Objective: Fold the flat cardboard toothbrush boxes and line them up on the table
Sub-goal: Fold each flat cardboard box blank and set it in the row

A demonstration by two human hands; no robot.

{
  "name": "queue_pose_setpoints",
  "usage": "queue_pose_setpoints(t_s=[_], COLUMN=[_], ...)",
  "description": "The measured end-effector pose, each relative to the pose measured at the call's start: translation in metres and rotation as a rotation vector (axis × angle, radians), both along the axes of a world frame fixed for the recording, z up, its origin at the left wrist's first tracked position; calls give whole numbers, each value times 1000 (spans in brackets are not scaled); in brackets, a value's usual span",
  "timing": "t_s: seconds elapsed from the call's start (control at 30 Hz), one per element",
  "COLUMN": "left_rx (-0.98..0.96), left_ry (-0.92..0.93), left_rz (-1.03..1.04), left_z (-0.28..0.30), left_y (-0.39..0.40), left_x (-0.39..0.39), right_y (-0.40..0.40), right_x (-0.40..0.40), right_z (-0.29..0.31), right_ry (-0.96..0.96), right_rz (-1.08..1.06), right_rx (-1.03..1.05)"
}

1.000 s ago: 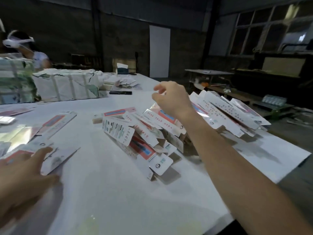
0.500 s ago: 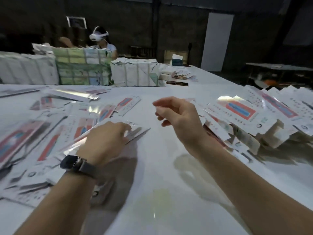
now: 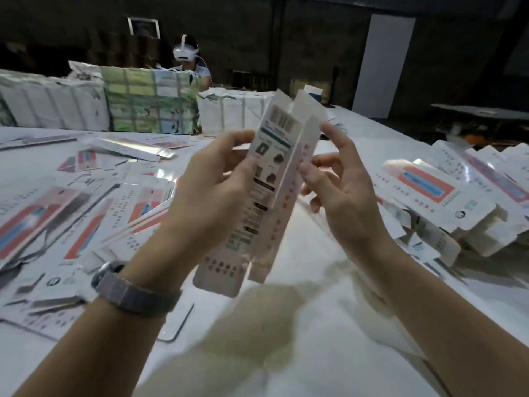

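Gripping one toothbrush box (image 3: 272, 179) above the white table (image 3: 315, 325), the left hand (image 3: 211, 193) wraps its fingers round the left edge of the carton, thumb across the printed face that carries a barcode near the top. That box stands nearly upright in the air, tilted a little to the right, partly opened along its length so that two long panels meet at a crease. Its lower flap hangs just above the tabletop. The right hand (image 3: 340, 190) touches the box's right side with its thumb and curled fingers, while the index finger points upward beside the upper panel; whether it truly pinches the cardboard I cannot tell. A grey-strapped watch (image 3: 134, 293) sits on the left wrist. Flat boxes (image 3: 86, 213) lie scattered over the table to the left, overlapping one another, many showing red and blue panels. To the right, folded boxes (image 3: 446, 202) lean against each other in a row along the table's edge. Wrapped bundles (image 3: 148, 101) stand at the far side of the table, and behind them sits another person (image 3: 191, 61) wearing a white headset.
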State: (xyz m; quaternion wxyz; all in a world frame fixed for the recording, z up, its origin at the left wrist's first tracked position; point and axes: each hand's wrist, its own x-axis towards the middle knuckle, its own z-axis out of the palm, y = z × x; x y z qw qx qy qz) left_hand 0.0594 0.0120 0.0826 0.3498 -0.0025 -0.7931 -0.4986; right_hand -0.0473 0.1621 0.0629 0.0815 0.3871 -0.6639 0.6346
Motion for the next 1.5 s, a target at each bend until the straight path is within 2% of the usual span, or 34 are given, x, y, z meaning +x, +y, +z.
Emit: queue_pose_setpoints(t_s=[0.07,0.13,0.27,0.53,0.67,0.87,0.97,1.03,1.1,1.23,1.27,1.33,1.43,1.5], left_rx=[267,418,511,759,779,647,455,321,254,569,572,375,477,499], left_ry=[-123,-170,-206,-252,-263,-228,-204,-206,-188,-161,-164,-230,-366,-358], left_rz=[-226,-349,-420,-779,-671,-549,-382,-436,-406,-475,-467,-340,-324,-341], left_z=[-5,-12,-18,-23,-27,-27,-19,-23,-25,-18,-17,-18,-17,-25], left_y=[11,17,17,17,23,27,32,34,37,38,39,40,41,36], left_x=[-3,-7,-11,-11,-12,-13,-20,-19,-20,-19,-18,-23,-17,-9], right_y=[3,4,3,8,3,1,2,3,5,10,10,12,14,15], right_x=[0,1,5,-3,0,2,1,1,-1,-3,-2,-2,-1,-1], right_z=[1,-1,-7,-8,-10,-11,-11,-8,-6,0,2,4,9,11], right_ry=[26,100,246,309,177,139,150,135,142,124,129,131,115,64], right_rz=[21,-35,-171,-346,-280,-262,-256,-269,-314,-310,-308,-304,-271,-209], right_rx=[19,101,294,396,337,317,304,310,379,442,450,438,391,329])
